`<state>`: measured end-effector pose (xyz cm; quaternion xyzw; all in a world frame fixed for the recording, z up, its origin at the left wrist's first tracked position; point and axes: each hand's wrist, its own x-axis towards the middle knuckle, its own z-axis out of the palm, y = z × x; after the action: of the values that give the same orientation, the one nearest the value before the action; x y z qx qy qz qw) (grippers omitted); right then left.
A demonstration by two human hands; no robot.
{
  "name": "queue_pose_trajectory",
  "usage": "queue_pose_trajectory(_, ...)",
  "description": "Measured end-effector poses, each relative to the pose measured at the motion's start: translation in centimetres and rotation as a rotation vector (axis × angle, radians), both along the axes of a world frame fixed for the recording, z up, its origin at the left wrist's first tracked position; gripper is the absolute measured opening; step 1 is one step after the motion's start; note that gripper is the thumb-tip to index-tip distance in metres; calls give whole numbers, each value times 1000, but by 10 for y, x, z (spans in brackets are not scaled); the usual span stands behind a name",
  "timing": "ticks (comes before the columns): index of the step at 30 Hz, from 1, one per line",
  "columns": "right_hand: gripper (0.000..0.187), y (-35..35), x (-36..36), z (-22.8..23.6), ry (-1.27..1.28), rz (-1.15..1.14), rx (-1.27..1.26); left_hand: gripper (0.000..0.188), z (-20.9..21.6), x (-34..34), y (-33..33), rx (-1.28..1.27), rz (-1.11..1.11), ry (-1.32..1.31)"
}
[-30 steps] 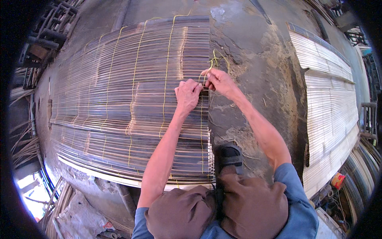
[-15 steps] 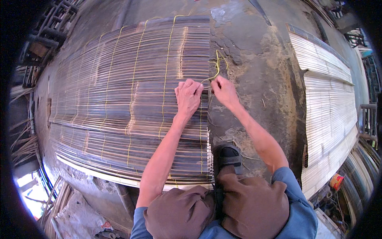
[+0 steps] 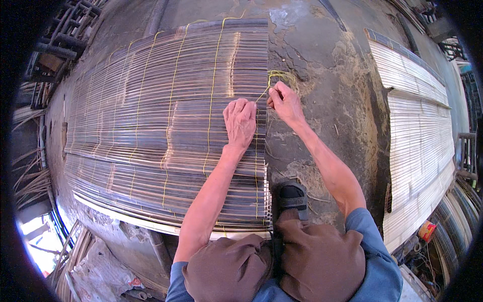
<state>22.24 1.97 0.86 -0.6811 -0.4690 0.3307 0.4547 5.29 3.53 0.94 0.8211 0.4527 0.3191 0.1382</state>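
A large dark slatted blind [image 3: 196, 90], seemingly of bamboo or wood strips, lies on the ground to my left, bound crosswise by rows of yellow cord. On its right edge rests my left hand [image 3: 240, 121], its fingers bent and pressed together over the slats; what lies under the fingertips is hidden. Just off that edge, my right hand [image 3: 286, 103] is closed in a pinch on a loose yellow cord [image 3: 270, 76]. The cord runs from beside my left thumb to my right fingers, and its slack loops lie beyond them.
A pale slatted blind [image 3: 420, 131] lies to the right, across a strip of worn ground [image 3: 337, 121]. My sandalled foot [image 3: 293, 197] stands beside the dark blind. A red tin [image 3: 426, 231] is at the lower right, and a crumpled pale sack [image 3: 103, 269] at the lower left.
My right hand has moved slightly up, and the loose cord loops have shifted and spread right. The left hand stays on the blind's edge. The whole view has shifted a little.
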Motion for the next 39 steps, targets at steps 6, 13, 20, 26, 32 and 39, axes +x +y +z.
queue_pose_trajectory(6,22,-7,-7,9,244,-95,-37,9,-3,4,0,67,15,-77)
queue_pose_trajectory(13,22,37,-25,30,-61,144,113,11,-9,-4,20,-205,-82,-149)
queue_pose_trajectory(20,17,60,44,63,176,-102,202,17,-15,-2,16,-296,-72,-79)
queue_pose_trajectory(26,14,67,330,212,-864,-243,360,19,-16,0,16,-307,-58,-59)
queue_pose_trajectory(32,19,9,497,208,-1711,-347,52,21,-10,4,19,-316,-39,-43)
queue_pose_trajectory(39,38,-112,112,-38,274,296,-593,30,-17,0,35,-298,-123,30)
